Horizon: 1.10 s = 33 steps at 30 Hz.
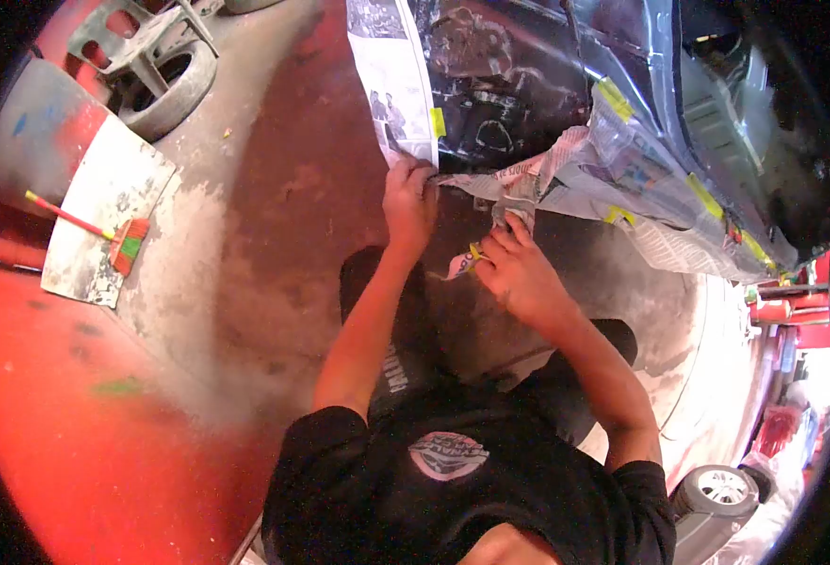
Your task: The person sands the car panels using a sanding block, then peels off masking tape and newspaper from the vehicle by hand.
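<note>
My left hand (409,209) is closed at the lower end of a hanging newspaper sheet (391,80), its fingers pinching the paper edge. A strip of yellow tape (438,121) fixes that sheet to a dark, glossy car body panel (500,75). Below and to the right, my right hand (520,275) is closed on the loose end of crumpled newspaper (525,188). A small torn scrap with yellow tape (474,254) sticks out beside its fingers. More newspaper (674,243) runs along the panel's lower edge, held by several yellow tape strips. My fingertips are partly hidden by paper.
On the left, a red-handled broom (128,247) lies on a pale board (95,221). A worn plastic chair (142,52) stands by a tyre (172,94). At lower right is a wheel (724,488). Red surfaces (85,443) fill the lower left.
</note>
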Each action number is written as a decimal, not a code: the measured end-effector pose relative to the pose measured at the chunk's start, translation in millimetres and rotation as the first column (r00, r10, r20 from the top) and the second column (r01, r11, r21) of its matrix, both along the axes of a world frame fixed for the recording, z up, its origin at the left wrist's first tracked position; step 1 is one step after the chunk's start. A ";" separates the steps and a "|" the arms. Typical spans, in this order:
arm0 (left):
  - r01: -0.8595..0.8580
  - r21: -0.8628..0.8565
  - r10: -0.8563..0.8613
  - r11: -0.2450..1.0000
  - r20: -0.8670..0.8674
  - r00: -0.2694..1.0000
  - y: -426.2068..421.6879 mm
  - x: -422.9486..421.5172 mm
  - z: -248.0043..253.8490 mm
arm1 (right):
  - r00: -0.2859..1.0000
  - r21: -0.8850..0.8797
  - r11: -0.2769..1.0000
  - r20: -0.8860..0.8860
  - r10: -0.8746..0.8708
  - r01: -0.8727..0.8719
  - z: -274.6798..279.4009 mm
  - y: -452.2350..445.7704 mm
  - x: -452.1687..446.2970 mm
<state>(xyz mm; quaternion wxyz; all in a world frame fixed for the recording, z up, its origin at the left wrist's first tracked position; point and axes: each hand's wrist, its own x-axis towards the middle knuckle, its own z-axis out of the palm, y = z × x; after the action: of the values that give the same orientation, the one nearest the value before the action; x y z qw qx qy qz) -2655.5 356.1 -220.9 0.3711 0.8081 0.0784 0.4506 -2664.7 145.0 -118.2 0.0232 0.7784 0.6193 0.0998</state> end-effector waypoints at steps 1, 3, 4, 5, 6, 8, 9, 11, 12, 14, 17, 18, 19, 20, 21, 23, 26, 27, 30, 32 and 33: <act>-0.030 0.039 0.030 0.999 0.006 1.000 0.0 -2.7 0.9 | 1.000 0.006 1.000 -0.004 0.001 -0.001 -0.9 -0.5 1.5; -0.050 0.092 0.051 0.995 -0.008 0.999 0.3 -4.1 -0.7 | 1.000 0.027 1.000 -0.017 0.008 -0.008 -3.6 -0.7 3.5; -0.059 0.118 0.061 0.991 -0.013 0.998 0.4 -4.5 -0.8 | 1.000 0.041 0.999 -0.024 0.013 -0.012 -4.7 -0.5 4.4; -0.059 0.125 0.061 0.990 -0.014 0.998 0.2 -4.7 -1.6 | 0.999 0.057 0.998 -0.028 0.018 -0.016 -5.7 -0.1 5.3; -0.058 0.132 0.060 0.990 -0.014 0.998 -0.4 -4.5 -2.1 | 1.000 0.064 0.998 -0.023 0.021 -0.020 -7.2 0.3 6.2; -0.046 0.130 0.049 0.990 -0.017 0.999 -1.7 -5.1 -3.3 | 1.000 0.078 0.997 -0.012 0.025 -0.024 -9.1 0.3 7.1; -0.037 0.122 0.040 0.992 -0.022 0.999 -2.4 -6.0 -3.8 | 1.000 0.066 0.998 -0.018 0.021 -0.020 -7.3 0.0 7.3; -0.028 0.109 0.033 0.994 -0.042 0.999 -3.6 -9.7 -4.0 | 0.999 0.045 0.999 -0.032 0.014 -0.013 -2.0 0.4 7.2; -0.029 0.102 0.035 0.994 -0.058 0.998 -5.9 -13.3 -4.7 | 1.000 0.053 0.998 -0.026 0.015 -0.014 -3.9 -0.5 8.7; -0.054 0.091 0.062 0.994 -0.078 0.995 -9.0 -18.4 -7.0 | 1.000 0.070 0.997 -0.013 0.017 -0.016 -9.1 -3.0 13.5; -0.089 0.054 0.094 0.995 -0.099 0.991 -11.2 -23.0 -9.3 | 0.999 0.074 0.997 -0.046 0.013 -0.009 -10.0 -2.8 15.9; -0.078 0.022 0.080 0.997 -0.110 0.991 -11.6 -23.8 -8.4 | 0.999 0.062 0.998 -0.050 0.007 -0.004 -9.7 -2.3 17.1; -0.067 -0.009 0.066 0.998 -0.120 0.991 -11.9 -24.2 -7.3 | 0.999 0.051 0.999 -0.053 0.002 0.001 -9.2 -1.6 18.5; -0.060 0.004 0.060 0.998 -0.091 0.994 -11.9 -23.4 -8.0 | 0.998 0.040 0.999 -0.057 -0.004 0.006 -9.4 -0.8 19.8; -0.053 0.017 0.054 0.998 -0.062 0.997 -11.8 -21.0 -9.1 | 0.998 0.067 0.998 -0.061 -0.004 0.008 -11.4 -0.1 21.0; -0.064 0.034 0.065 0.997 -0.034 0.997 -14.6 -16.4 -13.2 | 0.998 0.118 0.993 -0.069 -0.004 0.012 -17.8 0.8 23.3; -0.097 0.024 0.097 0.995 -0.031 0.995 -19.1 -16.9 -22.2 | 0.998 0.142 0.990 -0.063 -0.001 0.010 -20.3 8.0 26.6; -0.079 0.002 0.079 0.997 -0.016 0.997 -20.1 -15.4 -24.7 | 0.998 0.127 0.992 -0.066 -0.006 0.014 -19.6 10.4 26.8; -0.061 -0.043 0.057 0.997 -0.105 0.993 -21.2 -13.9 -29.2 | 0.998 0.090 0.995 -0.051 -0.026 0.031 -18.5 13.2 29.0; -0.024 -0.158 -0.002 0.987 -0.165 0.986 -25.9 -14.5 -41.1 | 0.999 0.079 0.996 -0.011 -0.032 0.033 -21.1 13.9 31.5; 0.009 -0.260 -0.056 0.966 -0.171 0.984 -32.1 -16.4 -54.7 | 0.999 0.072 0.997 -0.026 -0.023 0.025 -22.2 12.8 30.6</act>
<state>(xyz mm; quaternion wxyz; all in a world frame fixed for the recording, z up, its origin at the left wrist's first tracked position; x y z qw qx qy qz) -2671.8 324.0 -275.5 0.4722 0.7908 0.1557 0.3570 -2634.1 157.8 -140.4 -0.0115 0.7873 0.6062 0.1119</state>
